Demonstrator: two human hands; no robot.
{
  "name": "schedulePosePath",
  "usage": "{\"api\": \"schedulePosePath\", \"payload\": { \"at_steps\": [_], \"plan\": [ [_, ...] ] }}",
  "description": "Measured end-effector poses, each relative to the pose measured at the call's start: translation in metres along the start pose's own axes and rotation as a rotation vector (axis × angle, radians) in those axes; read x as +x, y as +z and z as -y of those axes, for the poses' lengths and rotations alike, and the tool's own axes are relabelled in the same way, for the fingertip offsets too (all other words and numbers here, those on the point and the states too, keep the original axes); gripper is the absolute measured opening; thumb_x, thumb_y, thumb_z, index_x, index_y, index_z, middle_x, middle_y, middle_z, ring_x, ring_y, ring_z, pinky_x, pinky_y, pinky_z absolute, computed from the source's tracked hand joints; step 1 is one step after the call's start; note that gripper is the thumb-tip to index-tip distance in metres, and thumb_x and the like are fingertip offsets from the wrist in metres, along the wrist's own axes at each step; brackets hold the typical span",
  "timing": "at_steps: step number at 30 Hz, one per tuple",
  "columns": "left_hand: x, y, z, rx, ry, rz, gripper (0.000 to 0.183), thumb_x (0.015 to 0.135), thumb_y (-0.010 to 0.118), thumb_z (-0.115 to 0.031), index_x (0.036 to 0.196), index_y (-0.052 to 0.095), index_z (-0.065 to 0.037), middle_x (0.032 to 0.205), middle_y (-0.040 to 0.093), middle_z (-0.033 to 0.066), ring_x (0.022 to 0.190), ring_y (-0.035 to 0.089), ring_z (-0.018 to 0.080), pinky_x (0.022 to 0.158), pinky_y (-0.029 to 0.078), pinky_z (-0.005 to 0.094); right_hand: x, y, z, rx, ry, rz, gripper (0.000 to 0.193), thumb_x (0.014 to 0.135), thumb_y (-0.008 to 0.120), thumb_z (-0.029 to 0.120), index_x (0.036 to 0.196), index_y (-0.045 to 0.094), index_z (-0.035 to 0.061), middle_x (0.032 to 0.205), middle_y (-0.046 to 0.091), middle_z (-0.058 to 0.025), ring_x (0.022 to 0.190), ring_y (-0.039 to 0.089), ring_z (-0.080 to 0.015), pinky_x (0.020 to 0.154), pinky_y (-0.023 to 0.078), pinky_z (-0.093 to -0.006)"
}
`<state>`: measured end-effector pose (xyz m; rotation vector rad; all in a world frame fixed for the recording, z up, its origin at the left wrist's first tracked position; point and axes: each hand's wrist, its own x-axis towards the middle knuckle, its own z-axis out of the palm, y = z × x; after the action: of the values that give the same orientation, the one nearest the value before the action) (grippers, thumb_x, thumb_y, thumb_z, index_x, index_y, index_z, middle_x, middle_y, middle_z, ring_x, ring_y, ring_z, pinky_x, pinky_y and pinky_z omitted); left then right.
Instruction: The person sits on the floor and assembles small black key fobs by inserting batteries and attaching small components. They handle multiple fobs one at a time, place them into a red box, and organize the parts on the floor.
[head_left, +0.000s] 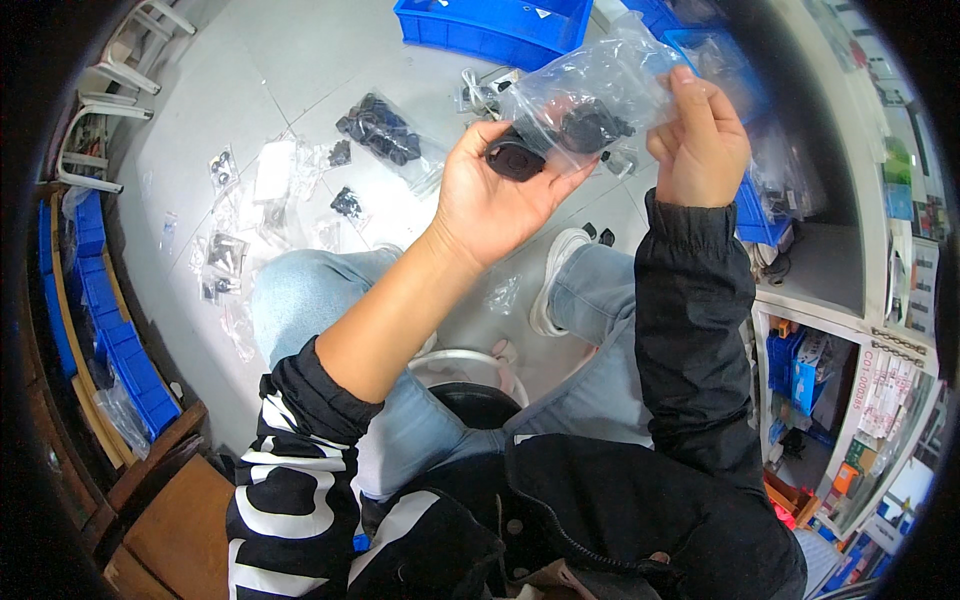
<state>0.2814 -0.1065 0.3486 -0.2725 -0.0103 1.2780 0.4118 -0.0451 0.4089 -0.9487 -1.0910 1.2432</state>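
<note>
My left hand (495, 200) is turned palm up, its fingers curled around a small black part (515, 158) with a rounded end. A clear plastic bag (570, 85) lies beside that part, over the fingertips; dark round pieces (590, 127) show through its film. Higher on the right, my right hand (702, 140) pinches the bag's edge between thumb and fingers and holds it stretched up. Whether the black part touches the bag's inside or outside, I cannot tell.
On the floor, a bag of black rings (380, 130) lies among scattered small clear packets (226, 255). A blue bin (495, 30) stands ahead. Blue trays (130, 360) line the left side; a white shelf unit (815, 305) stands close on the right. A white-rimmed bucket (470, 357) sits between my legs.
</note>
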Motion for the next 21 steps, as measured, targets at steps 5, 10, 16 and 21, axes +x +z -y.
{"api": "schedulePosePath", "payload": {
  "at_steps": [5, 10, 16, 21],
  "plan": [
    [0.003, -0.004, -0.003, -0.026, 0.029, 0.051, 0.046, 0.088, 0.032, -0.03, 0.12, 0.039, 0.002, 0.124, 0.04, 0.0183, 0.118, 0.036, 0.0304, 0.102, 0.025, 0.0421, -0.001, -0.001, -0.001, 0.0, -0.006, -0.009, 0.016, 0.08, 0.058, 0.016, 0.076, 0.056, 0.0004, 0.048, 0.034, 0.0058, 0.038, 0.021, -0.0029, 0.038, 0.017, -0.0204],
    [0.003, -0.002, -0.003, 0.01, 0.081, 0.024, 0.048, 0.09, 0.028, -0.035, 0.119, 0.039, 0.002, 0.123, 0.042, 0.0182, 0.117, 0.037, 0.0302, 0.102, 0.026, 0.0412, -0.004, 0.002, -0.002, 0.019, -0.004, -0.033, 0.015, 0.081, 0.057, 0.015, 0.076, 0.056, 0.0011, 0.048, 0.033, 0.0057, 0.038, 0.021, -0.0027, 0.037, 0.016, -0.0204],
    [0.003, 0.0, -0.002, -0.01, 0.065, 0.003, 0.046, 0.09, 0.03, -0.034, 0.114, 0.043, 0.003, 0.119, 0.045, 0.019, 0.114, 0.04, 0.03, 0.101, 0.028, 0.0404, -0.013, 0.008, -0.001, 0.003, -0.081, -0.029, 0.013, 0.081, 0.056, 0.014, 0.077, 0.055, 0.0008, 0.049, 0.035, 0.0048, 0.038, 0.022, -0.0028, 0.036, 0.016, -0.0201],
    [0.004, -0.003, -0.002, -0.022, 0.113, -0.055, 0.044, 0.089, 0.032, -0.033, 0.108, 0.046, 0.004, 0.114, 0.048, 0.0188, 0.11, 0.044, 0.03, 0.098, 0.032, 0.0401, -0.016, 0.011, 0.0, -0.008, -0.144, -0.017, 0.012, 0.081, 0.056, 0.012, 0.079, 0.055, 0.0004, 0.051, 0.038, 0.0037, 0.038, 0.025, -0.0028, 0.037, 0.017, -0.0197]
  ]
}}
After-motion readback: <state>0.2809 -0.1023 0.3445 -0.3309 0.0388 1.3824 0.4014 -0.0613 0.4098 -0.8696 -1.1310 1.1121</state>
